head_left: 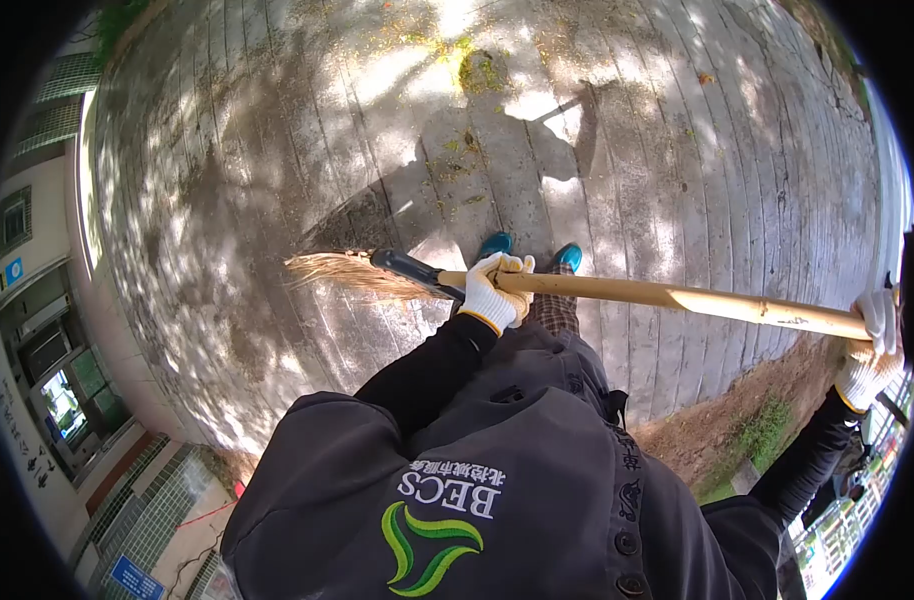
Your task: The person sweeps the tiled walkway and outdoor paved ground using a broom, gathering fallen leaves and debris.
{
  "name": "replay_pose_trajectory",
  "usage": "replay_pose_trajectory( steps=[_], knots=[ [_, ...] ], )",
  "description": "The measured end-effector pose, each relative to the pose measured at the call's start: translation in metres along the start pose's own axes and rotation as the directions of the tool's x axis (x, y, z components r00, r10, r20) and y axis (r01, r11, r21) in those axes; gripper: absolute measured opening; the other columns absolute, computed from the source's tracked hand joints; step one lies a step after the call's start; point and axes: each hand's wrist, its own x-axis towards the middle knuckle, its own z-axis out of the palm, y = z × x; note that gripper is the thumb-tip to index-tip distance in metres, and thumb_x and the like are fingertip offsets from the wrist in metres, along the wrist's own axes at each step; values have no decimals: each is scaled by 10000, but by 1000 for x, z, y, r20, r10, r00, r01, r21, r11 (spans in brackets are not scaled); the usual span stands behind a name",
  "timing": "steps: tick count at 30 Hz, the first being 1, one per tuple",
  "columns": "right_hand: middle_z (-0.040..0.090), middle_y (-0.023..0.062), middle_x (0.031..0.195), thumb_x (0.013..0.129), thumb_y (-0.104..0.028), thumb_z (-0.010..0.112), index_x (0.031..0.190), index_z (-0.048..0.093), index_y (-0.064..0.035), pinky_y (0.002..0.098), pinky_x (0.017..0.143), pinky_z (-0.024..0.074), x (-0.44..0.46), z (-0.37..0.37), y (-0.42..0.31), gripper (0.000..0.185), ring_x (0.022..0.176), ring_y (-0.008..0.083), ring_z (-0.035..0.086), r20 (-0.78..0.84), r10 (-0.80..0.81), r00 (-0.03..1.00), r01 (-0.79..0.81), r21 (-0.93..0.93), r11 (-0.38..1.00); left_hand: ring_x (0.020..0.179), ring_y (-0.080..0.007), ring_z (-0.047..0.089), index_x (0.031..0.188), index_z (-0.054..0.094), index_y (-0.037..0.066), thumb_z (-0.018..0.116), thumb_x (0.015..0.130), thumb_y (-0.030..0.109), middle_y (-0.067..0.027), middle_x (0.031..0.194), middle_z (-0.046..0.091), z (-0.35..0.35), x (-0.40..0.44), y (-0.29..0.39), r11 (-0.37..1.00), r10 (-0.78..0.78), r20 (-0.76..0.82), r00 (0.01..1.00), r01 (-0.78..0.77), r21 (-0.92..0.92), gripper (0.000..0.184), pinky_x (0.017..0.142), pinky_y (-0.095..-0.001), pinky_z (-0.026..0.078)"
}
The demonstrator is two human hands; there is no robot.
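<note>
A long broom with a pale wooden handle lies across my body at a slant. Its straw bristles point left, joined to the handle by a dark collar. My left hand, in a white knit glove with a yellow-edged cuff, is wrapped round the handle close to that collar. Far to the right, my right hand, gloved the same way, is closed on the other end of the handle. The bristles appear above the pavement; whether they touch it I cannot tell.
Grooved concrete pavement stretches ahead, with shadows across it. Yellow leaf litter is scattered at the far side. My teal shoes stand below the handle. A building borders the left; soil and grass lie at the right.
</note>
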Motion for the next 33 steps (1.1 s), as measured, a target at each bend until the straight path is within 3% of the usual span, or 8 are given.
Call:
replay_pose_trajectory(
  steps=[4,7,8,10,13,20,25,33],
  knots=[
    [462,-22,609,938,-177,467,984,550,-21,239,633,411,34,-16,-30,183,515,76,437,6,-54,999,54,-210,976,744,-254,608,571,467,68,448,733,66,-86,634,533,-16,83,-10,989,81,-124,989,-64,136,164,788,-429,518],
    [540,-33,627,925,-227,488,842,506,-104,279,721,425,33,-22,-107,150,588,63,505,419,-25,908,63,-77,995,690,-241,585,667,522,79,456,760,173,-57,663,544,59,130,-90,959,-50,-102,994,76,272,148,686,-416,475],
    [444,-72,516,924,-253,476,719,440,-171,310,689,341,17,18,-121,224,529,78,417,336,-114,935,132,-31,991,672,-236,578,699,541,83,458,769,209,-48,673,547,96,135,-121,951,-108,-45,993,116,285,166,652,-412,460],
    [427,-77,465,903,-167,484,659,457,-158,212,582,336,5,15,-152,246,442,51,391,276,-178,945,182,11,983,612,-157,527,792,545,125,432,791,280,29,713,545,145,161,-162,910,-300,519,800,78,406,192,614,-309,426],
    [450,-71,447,894,-162,493,723,540,-111,195,513,365,-3,-18,-189,185,394,54,408,137,-294,946,287,64,956,633,-119,483,815,494,73,438,872,189,9,688,485,201,139,-214,972,-233,660,714,172,157,141,678,-247,429],
    [497,-43,463,899,-193,500,847,605,-41,184,408,368,0,-118,-212,193,360,60,423,74,-328,942,244,518,820,583,-190,525,669,469,107,532,880,211,-17,613,488,157,31,-232,973,-232,403,885,213,92,244,930,-435,452],
    [465,-54,495,929,-221,461,722,539,-106,213,490,359,21,-139,-171,250,389,70,382,143,-173,974,136,238,962,597,-191,553,659,508,93,517,811,107,-24,604,519,108,89,-238,977,-200,28,979,197,77,153,630,-355,501],
    [408,-55,407,888,-181,485,516,361,-179,194,483,332,6,-131,-170,393,386,67,373,76,-284,956,258,243,935,613,-143,504,667,445,145,441,791,188,29,617,452,184,177,-282,907,-307,432,848,124,402,131,621,-252,447]
  ],
)
